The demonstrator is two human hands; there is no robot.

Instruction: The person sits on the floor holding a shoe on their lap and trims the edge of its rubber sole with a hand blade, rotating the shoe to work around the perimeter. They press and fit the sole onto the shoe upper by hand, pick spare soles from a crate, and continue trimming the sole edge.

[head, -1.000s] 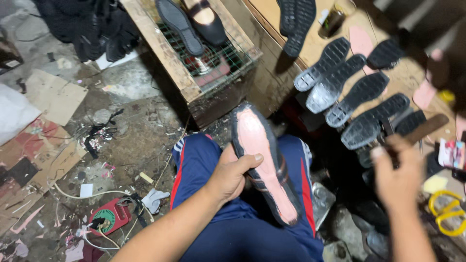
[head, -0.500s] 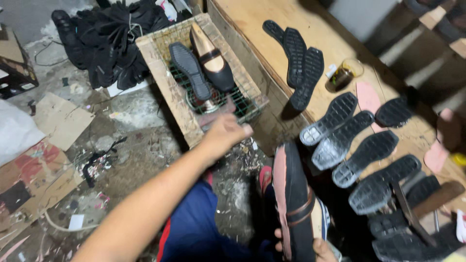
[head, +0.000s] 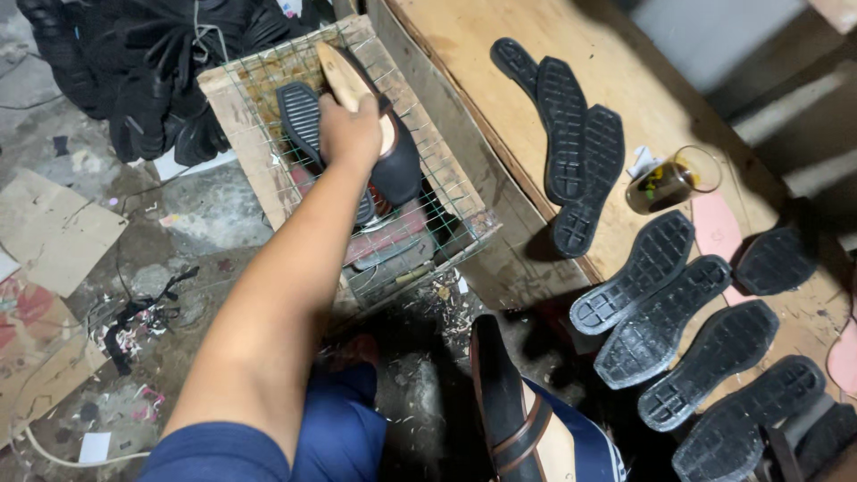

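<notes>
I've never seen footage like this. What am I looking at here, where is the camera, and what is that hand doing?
The camera sits on a person's head, looking down past their knees. Their left hand reaches to a wire-topped wooden crate and rests on a black shoe with a tan insole; a black sole lies beside it. The right hand is out of view. Another shoe lies on the lap. On the wooden bench lie rows of black rubber soles and a glass of dark liquid.
</notes>
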